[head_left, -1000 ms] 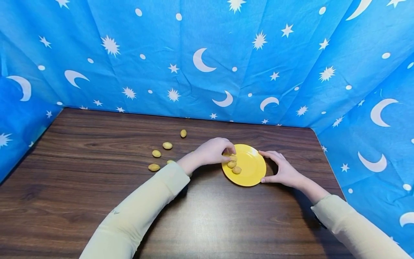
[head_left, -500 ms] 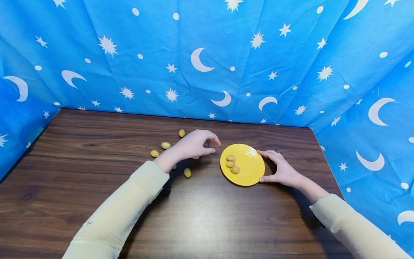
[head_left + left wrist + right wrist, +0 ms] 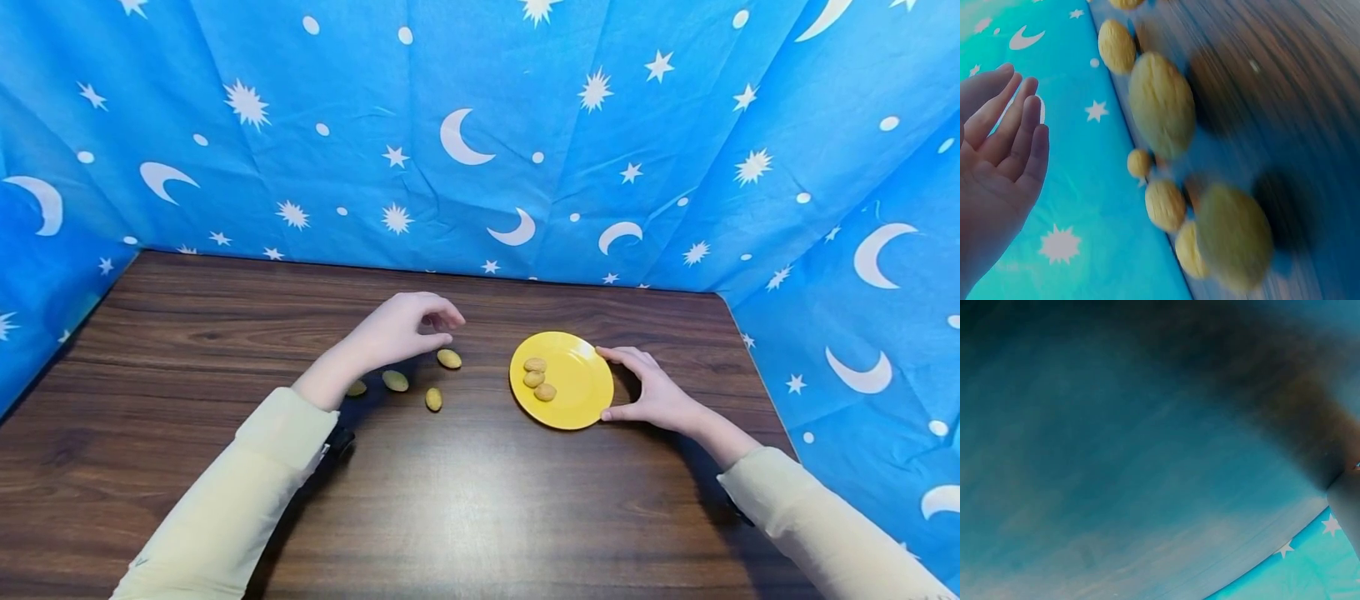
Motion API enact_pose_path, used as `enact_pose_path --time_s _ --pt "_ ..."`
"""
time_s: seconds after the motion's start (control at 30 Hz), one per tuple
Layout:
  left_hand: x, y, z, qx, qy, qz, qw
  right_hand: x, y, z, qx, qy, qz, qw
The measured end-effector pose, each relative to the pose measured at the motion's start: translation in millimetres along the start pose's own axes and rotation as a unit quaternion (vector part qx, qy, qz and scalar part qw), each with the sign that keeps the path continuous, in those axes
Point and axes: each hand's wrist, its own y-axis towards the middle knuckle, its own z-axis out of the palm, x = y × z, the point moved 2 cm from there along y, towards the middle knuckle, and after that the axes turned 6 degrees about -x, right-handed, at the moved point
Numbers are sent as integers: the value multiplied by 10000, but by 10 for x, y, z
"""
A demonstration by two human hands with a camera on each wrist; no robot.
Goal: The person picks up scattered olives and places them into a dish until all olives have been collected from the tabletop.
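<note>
My left hand (image 3: 397, 327) hovers over the table left of the plate, fingers loosely bent, with nothing in it. In the left wrist view its palm and slightly spread fingers (image 3: 1025, 140) show bare. Just below its thumb lies a yellowish, wrinkled, walnut-like oval (image 3: 449, 358). Similar ovals lie close by, one nearer the front (image 3: 433, 399) and another under the wrist (image 3: 395, 381). My right hand (image 3: 651, 396) holds the right side of a round yellow plate (image 3: 577, 400), thumb and fingertips at its rim. Three of these ovals, one in the middle (image 3: 534, 378), sit on the plate's left part.
The dark wood-grain table (image 3: 480, 500) meets a blue cloth (image 3: 337, 167) with white moons and stars at the back and sides. In the left wrist view several ovals (image 3: 1163, 103) are spread over the table. The right wrist view shows mostly blurred table surface.
My left hand has moved left from over the plate's near-left edge, leaving the third oval on it, and is now above the loose ovals. My right hand stays at the plate's rim.
</note>
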Motion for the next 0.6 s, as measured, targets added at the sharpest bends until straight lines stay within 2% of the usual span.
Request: enact_pose_path --time_s 0.3,0.6 --pt "209 -279 -224 -221 86 -243 9994 8 -5 -7 -34 -35 -66 10000" --pt "338 -535 -362 -275 245 -463 9982 34 -7 -25 9 -81 -17 10000"
